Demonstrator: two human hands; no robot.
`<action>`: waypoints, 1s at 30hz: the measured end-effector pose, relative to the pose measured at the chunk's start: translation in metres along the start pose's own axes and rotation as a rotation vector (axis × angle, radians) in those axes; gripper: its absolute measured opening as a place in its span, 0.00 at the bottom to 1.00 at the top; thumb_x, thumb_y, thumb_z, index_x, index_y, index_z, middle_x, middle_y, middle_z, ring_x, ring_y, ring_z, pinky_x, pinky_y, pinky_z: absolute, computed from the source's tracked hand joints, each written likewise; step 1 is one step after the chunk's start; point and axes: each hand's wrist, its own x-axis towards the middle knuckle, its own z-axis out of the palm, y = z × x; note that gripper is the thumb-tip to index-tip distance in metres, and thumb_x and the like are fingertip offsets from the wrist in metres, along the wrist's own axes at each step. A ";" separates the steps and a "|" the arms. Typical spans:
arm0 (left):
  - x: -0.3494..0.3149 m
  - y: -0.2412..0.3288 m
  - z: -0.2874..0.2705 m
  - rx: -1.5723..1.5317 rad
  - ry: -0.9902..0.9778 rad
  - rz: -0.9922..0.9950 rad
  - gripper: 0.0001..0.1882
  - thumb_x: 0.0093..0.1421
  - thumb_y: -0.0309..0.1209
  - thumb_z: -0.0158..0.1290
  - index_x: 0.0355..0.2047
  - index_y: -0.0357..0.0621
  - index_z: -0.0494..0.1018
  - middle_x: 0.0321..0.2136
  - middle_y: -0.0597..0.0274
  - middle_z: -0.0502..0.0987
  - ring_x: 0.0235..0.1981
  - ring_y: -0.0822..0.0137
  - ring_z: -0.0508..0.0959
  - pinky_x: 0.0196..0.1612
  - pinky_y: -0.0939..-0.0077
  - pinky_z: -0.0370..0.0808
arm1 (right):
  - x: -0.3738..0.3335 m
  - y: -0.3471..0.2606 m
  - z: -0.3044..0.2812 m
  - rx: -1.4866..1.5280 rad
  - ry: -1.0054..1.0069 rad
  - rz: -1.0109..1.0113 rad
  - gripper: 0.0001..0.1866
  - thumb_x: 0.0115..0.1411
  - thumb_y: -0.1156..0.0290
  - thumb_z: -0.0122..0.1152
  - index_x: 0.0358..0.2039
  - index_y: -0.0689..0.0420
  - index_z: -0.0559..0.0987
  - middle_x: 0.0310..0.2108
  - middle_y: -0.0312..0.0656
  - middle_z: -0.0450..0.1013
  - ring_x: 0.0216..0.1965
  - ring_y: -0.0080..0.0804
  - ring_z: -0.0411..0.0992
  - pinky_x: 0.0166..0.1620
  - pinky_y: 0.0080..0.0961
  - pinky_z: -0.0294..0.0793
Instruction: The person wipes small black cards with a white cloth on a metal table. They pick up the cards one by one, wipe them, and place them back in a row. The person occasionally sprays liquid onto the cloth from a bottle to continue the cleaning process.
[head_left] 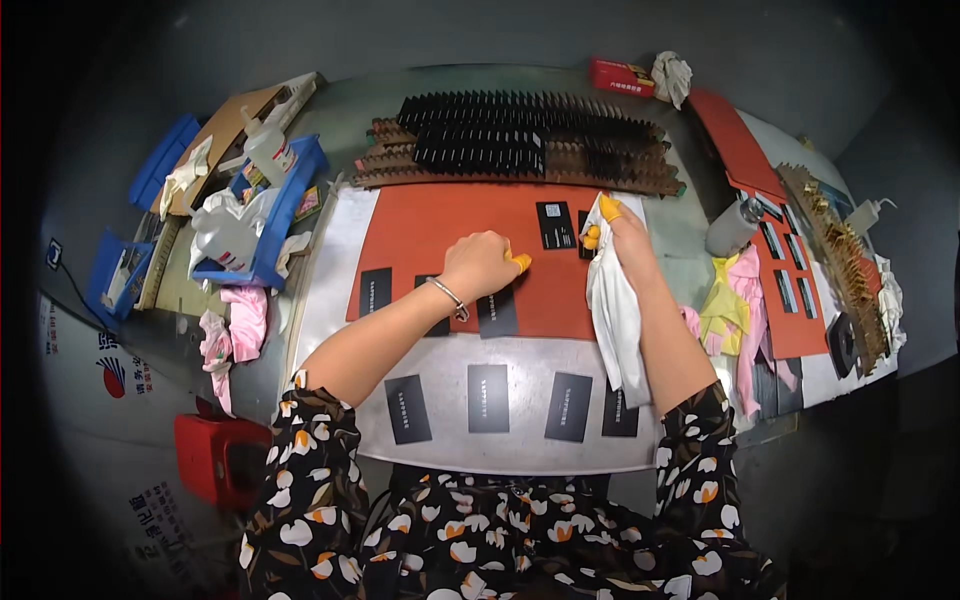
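My right hand (627,238), with yellow finger cots, is closed around a white cloth (615,310) that hangs down toward the near side. Beneath that hand a dark card (584,240) shows in part, and a black card (555,226) lies just left of it. My left hand (480,266) is curled low over the orange mat (420,228), a yellow cot on a fingertip. Whatever its fingers may hold is hidden. Close below it lies a black card (497,314); another card (376,293) is farther left, and one is partly covered by my forearm.
Several dark cards (488,398) lie on the pale board along the near edge. Toothed racks (480,140) full of black cards span the back. At left stands a blue tray (290,215) with bottles; at right, a pump bottle (735,226) and pink and yellow cloths (728,310).
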 end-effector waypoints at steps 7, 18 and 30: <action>0.052 -0.001 0.012 -1.212 -0.148 -0.298 0.13 0.61 0.31 0.44 0.40 0.31 0.64 0.40 0.50 0.69 0.31 0.60 0.79 0.17 0.82 0.67 | 0.010 0.006 0.028 -0.115 -0.003 0.026 0.10 0.61 0.65 0.48 0.33 0.60 0.69 0.20 0.39 0.69 0.18 0.25 0.68 0.21 0.21 0.67; 0.063 -0.001 0.016 -1.004 -0.208 -0.221 0.08 0.60 0.30 0.45 0.26 0.40 0.69 0.15 0.67 0.68 0.12 0.78 0.62 0.12 0.84 0.57 | -0.023 -0.012 0.035 -0.077 0.012 -0.172 0.06 0.61 0.70 0.48 0.34 0.59 0.69 0.23 0.37 0.68 0.20 0.19 0.67 0.22 0.17 0.67; -0.028 0.034 0.005 -1.132 -0.133 -0.102 0.07 0.57 0.24 0.43 0.25 0.34 0.69 0.19 0.57 0.75 0.18 0.69 0.74 0.20 0.78 0.71 | -0.128 -0.012 0.084 -0.846 -0.230 -0.594 0.08 0.55 0.70 0.55 0.32 0.60 0.70 0.24 0.42 0.71 0.24 0.30 0.72 0.26 0.28 0.69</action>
